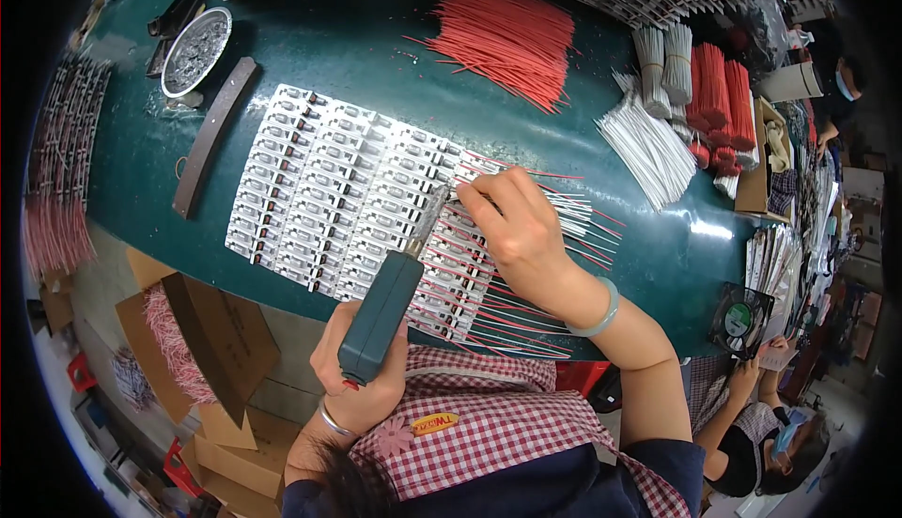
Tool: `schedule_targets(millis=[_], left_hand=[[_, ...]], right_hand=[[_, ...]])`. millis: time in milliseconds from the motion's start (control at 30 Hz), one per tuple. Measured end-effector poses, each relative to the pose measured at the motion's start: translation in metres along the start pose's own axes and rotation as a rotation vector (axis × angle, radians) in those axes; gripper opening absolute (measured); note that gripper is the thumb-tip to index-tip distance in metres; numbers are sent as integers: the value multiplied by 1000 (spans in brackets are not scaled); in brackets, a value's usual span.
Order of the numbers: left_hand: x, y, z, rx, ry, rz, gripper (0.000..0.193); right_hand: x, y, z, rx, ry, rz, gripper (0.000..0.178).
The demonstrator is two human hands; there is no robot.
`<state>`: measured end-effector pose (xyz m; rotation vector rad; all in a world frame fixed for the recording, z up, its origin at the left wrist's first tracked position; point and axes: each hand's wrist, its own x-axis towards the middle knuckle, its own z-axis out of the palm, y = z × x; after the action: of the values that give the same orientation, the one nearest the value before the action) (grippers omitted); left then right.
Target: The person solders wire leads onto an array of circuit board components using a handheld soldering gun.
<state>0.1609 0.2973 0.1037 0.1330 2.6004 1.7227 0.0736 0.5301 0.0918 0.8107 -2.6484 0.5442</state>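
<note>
Our left hand (368,394) wraps and partly hides a dark-green, pistol-shaped plastic tool (383,304); we cannot tell whether our nearly pinched right hand (517,222) holds thin red wires (560,176).

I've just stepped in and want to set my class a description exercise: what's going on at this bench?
A person's left hand grips a dark green gun-shaped tool, its tip angled over a white panel of small components. The right hand is bent over the panel, fingertips near that tip; whether they pinch a wire is too small to tell. Red and white wires trail off the panel's right side. Beyond lies a heap of red wires.
</note>
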Motion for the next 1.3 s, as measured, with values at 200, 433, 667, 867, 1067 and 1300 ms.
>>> schedule_targets(millis=[200,433,667,867,1067,1300], left_hand=[[0,2,-1,-10,-28,-16,21],[-5,3,-7,87,-19,-26,20],[-9,-1,-7,-9,97,34,22],[-12,-5,-7,-8,86,30,20],[-15,-7,-7,6,67,34,20],[-13,-2,-8,25,-4,-23,20]], right_hand=[[0,0,0,-17,-15,2,33],[1,-1,0,-27,-12,-10,32],[1,-3,-1,-52,-14,1,33],[-6,-7,-2,-23,37,-17,37],[-7,-12,0,21,22,-11,37],[-7,-12,1,6,8,-9,36]])
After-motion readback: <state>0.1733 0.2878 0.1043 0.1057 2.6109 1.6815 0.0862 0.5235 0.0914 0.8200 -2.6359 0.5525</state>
